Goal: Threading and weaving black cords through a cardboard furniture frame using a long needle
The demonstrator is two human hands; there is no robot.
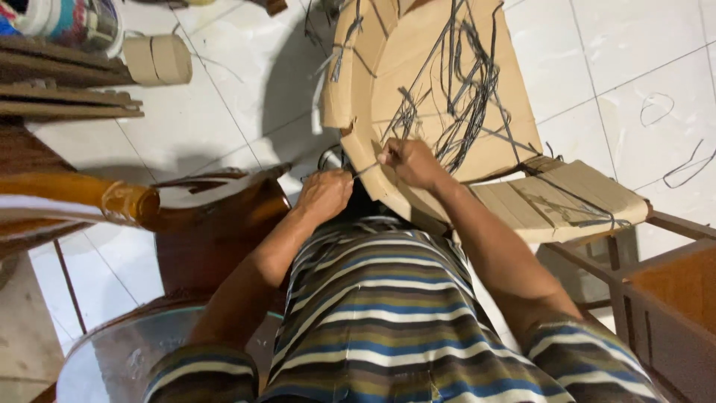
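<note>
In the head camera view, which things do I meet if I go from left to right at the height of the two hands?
Carved wooden armrest → left hand → right hand holding a dark strip → woven seat panel → loose dark strip on the white floor tiles.

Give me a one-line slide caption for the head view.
Both hands, left and right, grip the curved cardboard panel's edge amid loose dark strands.

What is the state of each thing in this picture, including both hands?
Left hand: closed, pinching a dark strand.
Right hand: closed, its grip on a strand at the panel's edge.
Curved cardboard-coloured panel: tilted upright, loose dark strands hanging across it.
Woven stool seat: flat, a few strands lying on it.
Tape roll: lying on its side on the tiled floor.
</note>
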